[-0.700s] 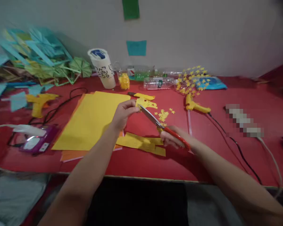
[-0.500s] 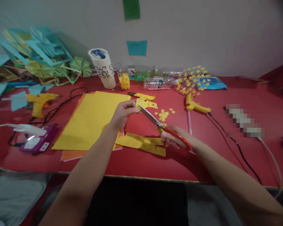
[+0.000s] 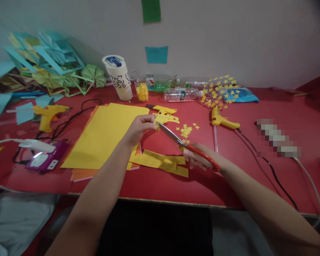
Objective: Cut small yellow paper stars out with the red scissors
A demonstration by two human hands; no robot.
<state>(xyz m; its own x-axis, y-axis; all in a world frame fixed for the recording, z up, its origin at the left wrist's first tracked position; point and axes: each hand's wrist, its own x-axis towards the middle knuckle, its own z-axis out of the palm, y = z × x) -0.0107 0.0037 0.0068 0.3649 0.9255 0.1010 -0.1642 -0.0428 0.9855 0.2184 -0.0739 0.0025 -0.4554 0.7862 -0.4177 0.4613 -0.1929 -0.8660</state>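
Between the thumb and fingers of my left hand (image 3: 141,128) is a small piece of yellow paper (image 3: 157,126). My right hand (image 3: 197,158) grips a pair of scissors (image 3: 172,135) with red handles, their blade tips at that paper. Just beyond my left fingertips is a yellow paper scrap (image 3: 167,118) with cut-out holes; I cannot tell whether it joins the held piece. Several small yellow paper stars (image 3: 186,131) lie in a pile past the blades. Yellow paper strips (image 3: 160,161) lie below, nearer to me.
Yellow paper sheets (image 3: 96,135) are stacked at left, beside a purple power socket (image 3: 46,160) and a glue gun (image 3: 48,115). Behind stand a white tumbler (image 3: 118,78), a cup of yellow pieces (image 3: 142,91) and bottles (image 3: 180,94). Another glue gun (image 3: 224,121) and its cable lie right.
The view has shifted slightly, so the table's things sit a little further right. Both hands, the paper and the scissors keep nearly the same positions.
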